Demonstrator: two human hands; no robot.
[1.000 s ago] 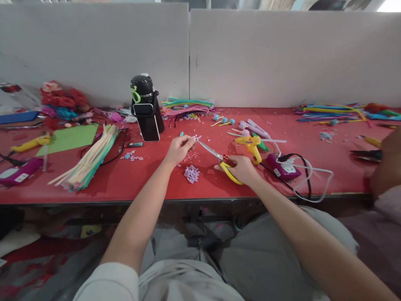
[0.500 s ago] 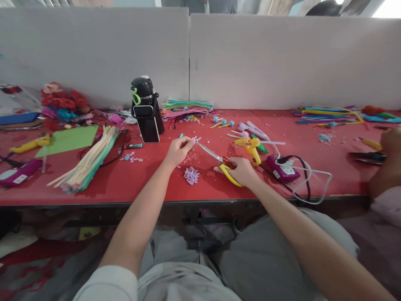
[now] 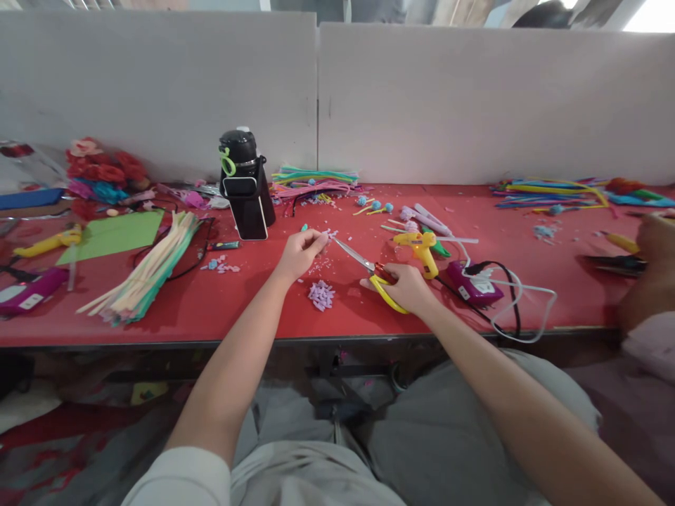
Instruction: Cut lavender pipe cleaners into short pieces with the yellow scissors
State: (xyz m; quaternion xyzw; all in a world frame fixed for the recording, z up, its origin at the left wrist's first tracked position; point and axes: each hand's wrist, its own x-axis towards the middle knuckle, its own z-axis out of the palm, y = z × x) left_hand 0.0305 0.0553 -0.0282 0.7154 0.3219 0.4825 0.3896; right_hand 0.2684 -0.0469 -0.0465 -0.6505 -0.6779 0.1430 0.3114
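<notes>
Between the thumb and fingers of my left hand (image 3: 300, 254) is a small lilac piece (image 3: 329, 234), too small to make out fully. My right hand (image 3: 405, 287) is wrapped round the handles of the yellow-handled scissors (image 3: 389, 295). Their blades point up and left, with the tips right by the lilac piece. Below my left hand lies a heap of short lilac cuttings (image 3: 321, 295) on the red table (image 3: 353, 320). Fine lilac crumbs are scattered between the heap and the blade tips.
A yellow glue gun (image 3: 419, 249) and a purple power strip (image 3: 474, 284) with cables lie at right. A black bottle (image 3: 240, 151) with a phone (image 3: 249, 214) against it stands behind. At left lies a pipe-cleaner bundle (image 3: 150, 270). Another person's hand (image 3: 657, 239) is at far right.
Both hands hold nearly the same place, with the scissor tips still at the lilac piece. The view has shifted very slightly.
</notes>
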